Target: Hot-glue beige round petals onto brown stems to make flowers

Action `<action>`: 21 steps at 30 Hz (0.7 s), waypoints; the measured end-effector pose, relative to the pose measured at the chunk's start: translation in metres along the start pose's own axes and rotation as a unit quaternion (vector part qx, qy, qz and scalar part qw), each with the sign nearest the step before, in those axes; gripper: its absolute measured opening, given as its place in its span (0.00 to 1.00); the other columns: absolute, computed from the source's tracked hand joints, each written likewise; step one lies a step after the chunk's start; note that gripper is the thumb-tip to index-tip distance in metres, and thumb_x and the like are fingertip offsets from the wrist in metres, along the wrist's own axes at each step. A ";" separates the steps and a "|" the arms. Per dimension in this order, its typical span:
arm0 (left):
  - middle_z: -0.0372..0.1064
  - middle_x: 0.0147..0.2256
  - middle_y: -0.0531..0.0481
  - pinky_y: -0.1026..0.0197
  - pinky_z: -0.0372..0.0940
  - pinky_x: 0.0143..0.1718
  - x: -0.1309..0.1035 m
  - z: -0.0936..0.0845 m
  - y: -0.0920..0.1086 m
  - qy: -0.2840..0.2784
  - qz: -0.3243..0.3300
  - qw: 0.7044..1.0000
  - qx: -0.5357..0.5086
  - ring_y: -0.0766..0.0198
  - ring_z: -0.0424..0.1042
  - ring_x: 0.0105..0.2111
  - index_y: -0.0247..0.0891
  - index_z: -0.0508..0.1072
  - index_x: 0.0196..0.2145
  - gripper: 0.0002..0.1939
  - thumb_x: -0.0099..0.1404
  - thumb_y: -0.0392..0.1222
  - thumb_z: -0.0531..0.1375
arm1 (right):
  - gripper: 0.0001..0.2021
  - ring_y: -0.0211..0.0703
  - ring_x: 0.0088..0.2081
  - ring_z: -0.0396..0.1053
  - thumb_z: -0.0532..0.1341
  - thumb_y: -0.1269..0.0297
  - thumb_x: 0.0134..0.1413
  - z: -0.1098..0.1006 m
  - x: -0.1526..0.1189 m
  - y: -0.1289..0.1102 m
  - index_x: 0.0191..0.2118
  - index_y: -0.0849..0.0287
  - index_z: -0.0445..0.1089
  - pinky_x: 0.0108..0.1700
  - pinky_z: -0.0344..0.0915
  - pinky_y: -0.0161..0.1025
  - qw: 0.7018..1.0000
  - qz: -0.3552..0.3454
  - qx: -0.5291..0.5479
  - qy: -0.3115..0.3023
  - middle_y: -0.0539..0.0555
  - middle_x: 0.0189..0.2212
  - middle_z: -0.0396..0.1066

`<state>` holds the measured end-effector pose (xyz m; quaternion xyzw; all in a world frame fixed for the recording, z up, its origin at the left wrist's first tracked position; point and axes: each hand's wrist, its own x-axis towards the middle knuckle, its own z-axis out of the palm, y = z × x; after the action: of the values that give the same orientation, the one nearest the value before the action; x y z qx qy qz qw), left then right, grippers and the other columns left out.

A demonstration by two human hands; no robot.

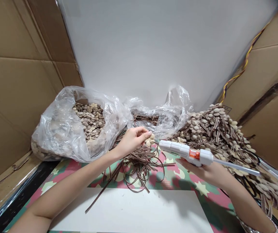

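Note:
My left hand pinches a small cream flower-shaped piece between thumb and fingers. In my right hand is a white hot glue gun with an orange part on its side and a clear glue stick sticking out of its back. The nozzle points left and meets or nearly meets the flower piece; I cannot tell if they touch. Beneath my left hand lies a loose tangle of brown striped ribbon strips.
A clear plastic bag of beige flower pieces stands left. Behind the ribbons is another plastic bag with brown strips. Ribbons with flowers heap up at right. A white board lies in front; cardboard walls flank the table.

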<state>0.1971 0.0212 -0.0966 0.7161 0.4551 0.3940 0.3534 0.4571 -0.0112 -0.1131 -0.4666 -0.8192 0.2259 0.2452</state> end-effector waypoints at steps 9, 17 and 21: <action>0.62 0.21 0.52 0.67 0.48 0.20 0.002 -0.003 -0.001 -0.024 -0.023 0.998 -0.051 0.71 0.57 0.19 0.36 0.72 0.34 0.16 0.61 0.52 0.54 | 0.11 0.43 0.21 0.66 0.54 0.54 0.53 0.000 -0.001 0.004 0.31 0.53 0.70 0.20 0.62 0.36 1.000 -0.002 -0.002 -0.005 0.52 0.21 0.69; 0.68 0.31 0.49 0.67 0.54 0.25 0.006 -0.012 -0.004 -0.114 -0.050 0.988 -0.096 0.69 0.63 0.27 0.36 0.70 0.38 0.15 0.63 0.49 0.53 | 0.12 0.43 0.25 0.66 0.52 0.55 0.56 0.002 0.009 0.014 0.33 0.56 0.67 0.25 0.62 0.36 0.997 -0.033 -0.055 0.031 0.53 0.25 0.70; 0.69 0.42 0.47 0.65 0.58 0.33 0.007 -0.029 0.001 -0.112 -0.023 0.993 0.004 0.64 0.66 0.37 0.40 0.70 0.45 0.16 0.64 0.49 0.52 | 0.11 0.42 0.26 0.64 0.54 0.54 0.55 -0.002 0.014 0.024 0.32 0.56 0.63 0.27 0.60 0.36 0.993 -0.061 -0.099 -0.015 0.52 0.28 0.67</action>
<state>0.1734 0.0315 -0.0813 0.7466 0.4301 0.3012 0.4085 0.4676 0.0129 -0.1231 -0.4338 -0.8683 0.1354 0.1987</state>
